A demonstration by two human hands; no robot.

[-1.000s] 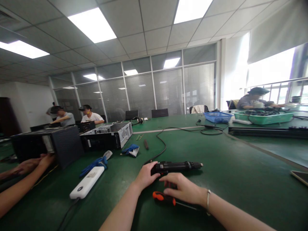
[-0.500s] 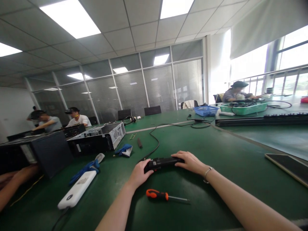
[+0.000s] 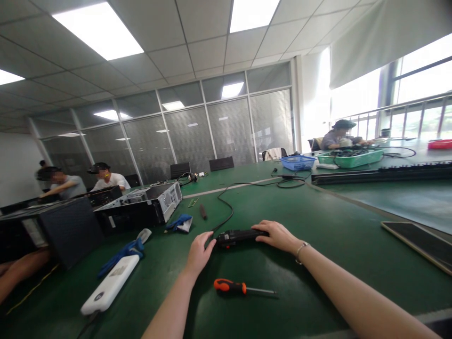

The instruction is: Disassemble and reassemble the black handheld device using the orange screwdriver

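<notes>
1. Right hand [image 3: 277, 236]: closed on the front end of a black power screwdriver [image 3: 238, 237], thumb on the near side, fingers over the far side. The tip is hidden under the hand.
2. Left hand [image 3: 199, 252]: thumb and fingers spread at the tool's rear end. Cannot tell whether it grips that end or only lies against it.
3. Power screwdriver lies crosswise between the two hands, front end toward the right. A black cord [image 3: 232, 210] runs from near its rear end across the table.
4. Bracelet [image 3: 299, 253] on the right wrist.
5. Orange-and-black screwdriver [image 3: 243, 288]: flat on the green table [image 3: 303, 310], nearer the wearer than the power tool, apart from both hands, shaft pointing right.
6. Left of the hands: white oblong device [image 3: 111, 285] with a blue glove [image 3: 120, 258] at its far end. Further off, a second glove [image 3: 181, 223], blue and white, and a brown strip [image 3: 203, 212].
7. Beyond these, an open computer case [image 3: 141, 209]; nearer at far left, a dark case [image 3: 72, 230] with a co-worker's arm [image 3: 26, 270] at it.
8. Right side: dark flat panel with a pale edge [image 3: 420, 242], then a long black bar [image 3: 377, 176].
9. Further back: blue basket [image 3: 298, 163] and green basket [image 3: 356, 161], the latter filled with dark items. A person in a cap [image 3: 335, 137] sits behind it.
</notes>
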